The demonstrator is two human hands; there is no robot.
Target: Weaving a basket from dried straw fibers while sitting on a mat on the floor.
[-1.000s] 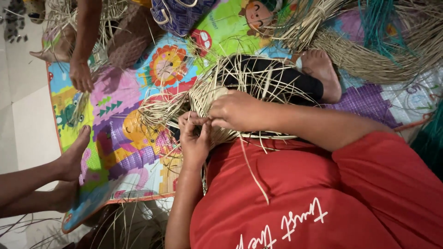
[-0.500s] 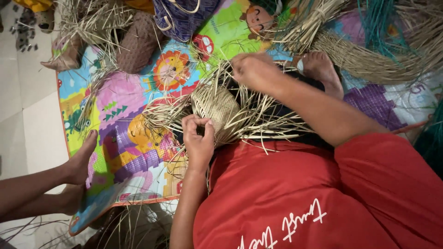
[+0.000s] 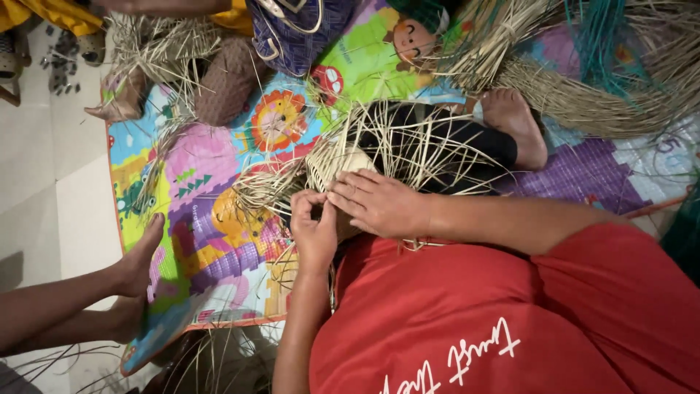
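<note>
The left hand (image 3: pixel 315 232) was curled shut, its fingertips pinching pale straw strands at the near edge of a small half-woven basket of pale straw (image 3: pixel 343 162). The right hand (image 3: pixel 379 204) lay flat and open, fingers spread, pressed against the side of that same basket, touching the left hand's knuckles. The basket rested on the person's lap, against a leg in black cloth (image 3: pixel 467 142), with loose unwoven strands fanning out from it on every side; whether anything lay inside it could not be told.

Beneath was a bright patchwork play mat with cartoon animals (image 3: pixel 219 219), spread on a pale tiled floor (image 3: pixel 51 182). At the far edge of the mat sat a dark blue woven bag with white handles (image 3: pixel 299 36), its inside hidden, and just beside it a brown knitted pouch-like thing (image 3: pixel 226 84) half covered by a heap of loose dry straw (image 3: pixel 157 47). A large bundle of straw with teal strands (image 3: pixel 605 66) lay to the far right, close to the person's bare foot (image 3: pixel 514 124).

Another person's bare feet (image 3: pixel 135 281) rested on the mat's left edge, well apart from the basket. Between those feet and the basket, a stretch of mat was open; the mat's near edge ended just beside the left forearm
</note>
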